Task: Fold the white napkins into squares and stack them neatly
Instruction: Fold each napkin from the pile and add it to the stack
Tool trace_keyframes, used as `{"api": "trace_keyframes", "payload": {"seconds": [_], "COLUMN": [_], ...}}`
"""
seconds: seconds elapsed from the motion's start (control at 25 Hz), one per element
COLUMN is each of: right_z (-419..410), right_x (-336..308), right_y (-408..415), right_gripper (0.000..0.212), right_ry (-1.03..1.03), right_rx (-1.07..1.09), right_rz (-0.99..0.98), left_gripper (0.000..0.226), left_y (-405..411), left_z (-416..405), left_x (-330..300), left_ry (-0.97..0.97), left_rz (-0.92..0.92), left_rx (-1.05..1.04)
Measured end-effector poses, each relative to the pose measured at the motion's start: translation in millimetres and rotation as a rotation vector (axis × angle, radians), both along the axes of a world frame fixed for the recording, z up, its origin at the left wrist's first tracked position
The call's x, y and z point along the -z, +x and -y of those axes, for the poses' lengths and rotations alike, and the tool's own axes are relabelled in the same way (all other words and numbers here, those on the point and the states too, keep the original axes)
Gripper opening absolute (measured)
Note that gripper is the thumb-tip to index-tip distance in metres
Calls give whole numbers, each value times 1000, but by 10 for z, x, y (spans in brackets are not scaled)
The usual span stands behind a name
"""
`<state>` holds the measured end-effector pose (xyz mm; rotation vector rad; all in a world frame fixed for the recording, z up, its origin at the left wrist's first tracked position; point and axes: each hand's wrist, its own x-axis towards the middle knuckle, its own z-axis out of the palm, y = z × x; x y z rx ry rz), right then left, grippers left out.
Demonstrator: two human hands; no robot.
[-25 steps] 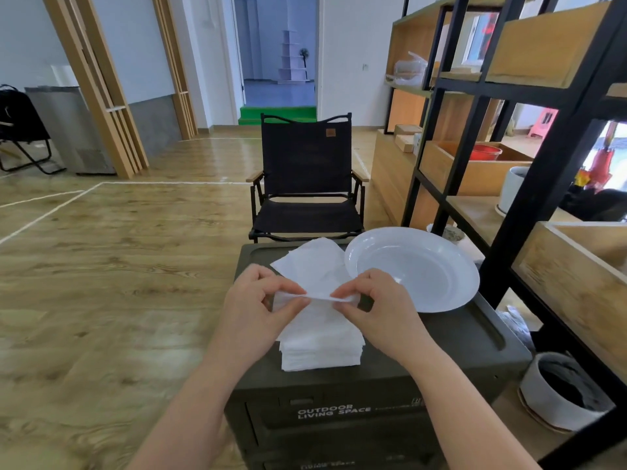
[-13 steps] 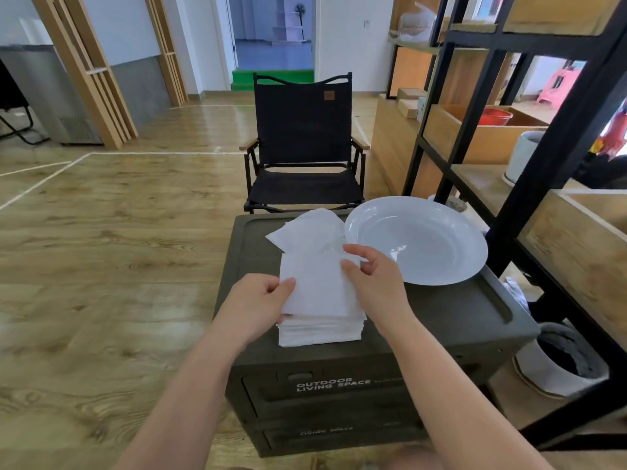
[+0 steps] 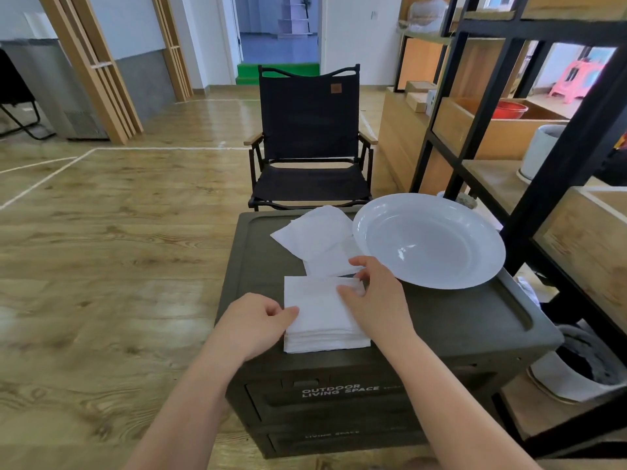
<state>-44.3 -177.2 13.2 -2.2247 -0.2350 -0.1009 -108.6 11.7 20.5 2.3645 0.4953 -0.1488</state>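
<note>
Resting near the front edge of a dark green plastic storage box (image 3: pixel 458 320), at the lower centre of the frame, is a stack of folded white napkins (image 3: pixel 322 320). The stack is roughly square, soft and slightly fuzzy, its layered edges facing the viewer and its sides running square with the box front. The left hand (image 3: pixel 254 322) touches the stack's left edge, fingers curled with the thumb tip on the top napkin. The right hand (image 3: pixel 376 296) lies over the stack's right side, thumb and fingers pinching the top napkin's far right corner. Just behind the stack lie loose white napkins (image 3: pixel 315 234), one turned diagonally like a diamond. To their right sits a round, glossy white plate (image 3: pixel 475 269), shallow and smooth. White lettering on the box front reads "OUTDOOR LIVING SPACE".
</note>
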Motion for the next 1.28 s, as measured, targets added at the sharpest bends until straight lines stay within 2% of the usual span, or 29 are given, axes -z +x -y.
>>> {"api": "trace_keyframes", "payload": {"seconds": [0.08, 0.16, 0.24, 0.4, 0.56, 0.76, 0.88, 0.96, 1.08, 1.2, 1.28], "right_z": [41, 112, 176, 234, 300, 306, 261, 213, 89, -31, -29], "right_x": [-10, -39, -50, -18, -56, -89, -168, -270, -504, -713, -776], "right_y": [-23, -59, -120, -203, -152, -109, -97, -80, -25, 18, -19], "right_gripper": [29, 23, 22, 21, 22, 20, 10, 4, 15, 43, 52], "right_ry": [25, 96, 178, 226, 214, 200, 270, 400, 642, 984, 1165], "right_rx": [43, 117, 173, 171, 184, 188, 157, 113, -18, -179, -250], "right_rz": [34, 66, 42, -16, 16, 16, -39, -151, -464, -810, -884], "left_gripper": [48, 33, 14, 32, 26, 34, 31, 23, 10, 6, 9], "left_y": [164, 450, 760, 1239, 1445, 1438, 1310, 1196, 974, 558, 207], "left_z": [-109, -202, -195, -113, -143, -170, -165, -148, -72, 125, 270], "left_x": [-27, -43, -26, 106, 143, 141, 49, -115, -530, -845, -852], "left_ry": [-3, 50, 154, 398, 578, 583, 501, 442, 370, 437, 501], "left_rz": [80, 229, 331, 333, 392, 404, 557, 720, 934, 1091, 1070], "left_rx": [-74, -110, -3, 355, 411, 402, 287, 190, 170, 367, 541]}}
